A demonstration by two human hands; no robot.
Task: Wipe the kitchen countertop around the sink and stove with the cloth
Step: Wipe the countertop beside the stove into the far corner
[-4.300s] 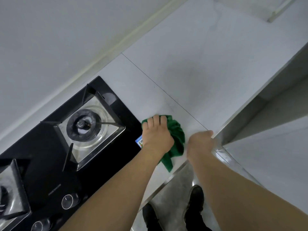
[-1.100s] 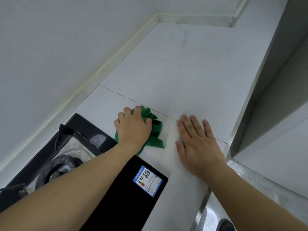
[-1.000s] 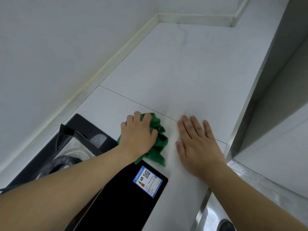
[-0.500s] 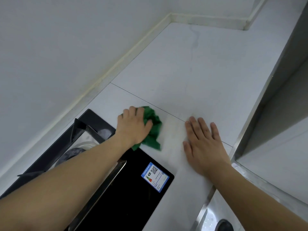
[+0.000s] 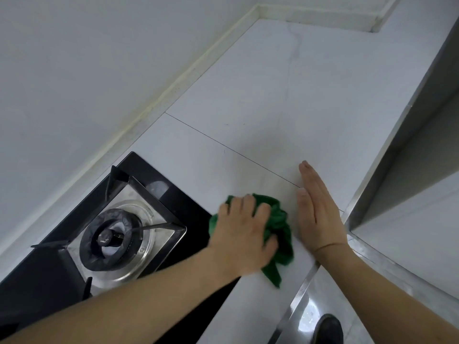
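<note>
A crumpled green cloth (image 5: 279,234) lies on the white countertop (image 5: 273,100) just right of the black gas stove (image 5: 74,244). My left hand (image 5: 242,235) presses down on the cloth and covers most of it; only its right edge and a tail toward the front edge show. My right hand (image 5: 316,212) rests flat on the countertop right beside the cloth, fingers straight and together, holding nothing. No sink is in view.
A burner with a metal pan support (image 5: 116,234) sits on the stove's right side. A wall (image 5: 87,58) runs along the back. A metal-edged step (image 5: 387,155) drops off at the right. My shoe (image 5: 327,328) shows on the floor below the counter's front edge.
My left hand has dragged the cloth back toward the front edge and closer to my right hand. The right hand's fingers have closed together, still flat on the counter.
</note>
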